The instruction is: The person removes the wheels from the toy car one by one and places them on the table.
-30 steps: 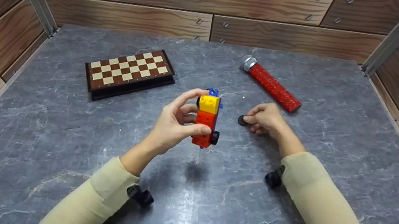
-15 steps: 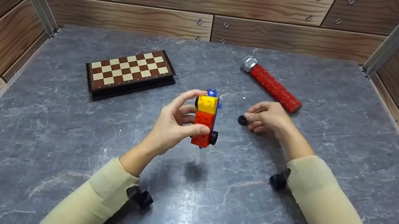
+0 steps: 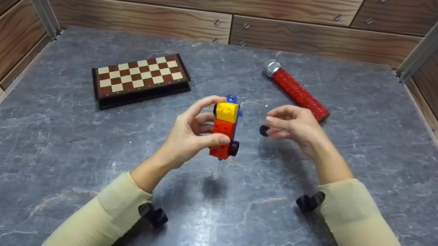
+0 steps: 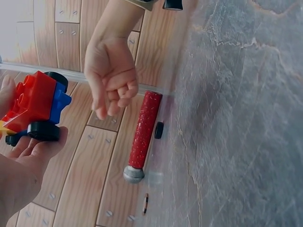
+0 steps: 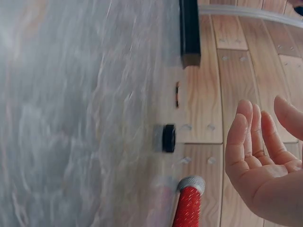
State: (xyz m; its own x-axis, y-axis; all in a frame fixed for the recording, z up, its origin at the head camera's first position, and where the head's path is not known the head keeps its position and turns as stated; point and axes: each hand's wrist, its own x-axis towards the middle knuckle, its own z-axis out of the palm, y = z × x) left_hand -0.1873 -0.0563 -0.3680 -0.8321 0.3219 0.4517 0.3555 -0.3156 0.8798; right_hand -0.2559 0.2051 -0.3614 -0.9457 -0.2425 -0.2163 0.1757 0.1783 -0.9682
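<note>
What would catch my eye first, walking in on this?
Likely the bright toy car of red, yellow and blue bricks, held up over the grey table by the left hand. Just right of it, the empty right hand hovers above a loose black wheel on the table. Behind lie a chessboard at the left and a red tube at the right.

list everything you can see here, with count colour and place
toy car: 1, red, yellow and blue bricks with black wheels, held above the table
loose wheel: 1, black, on the table by the right hand
chessboard: 1, brown and cream, far left
tube: 1, red with silver cap, far right
table: 1, grey marble
left hand: 1, grips the toy car
right hand: 1, fingers loose, above the loose wheel, holding nothing
</note>
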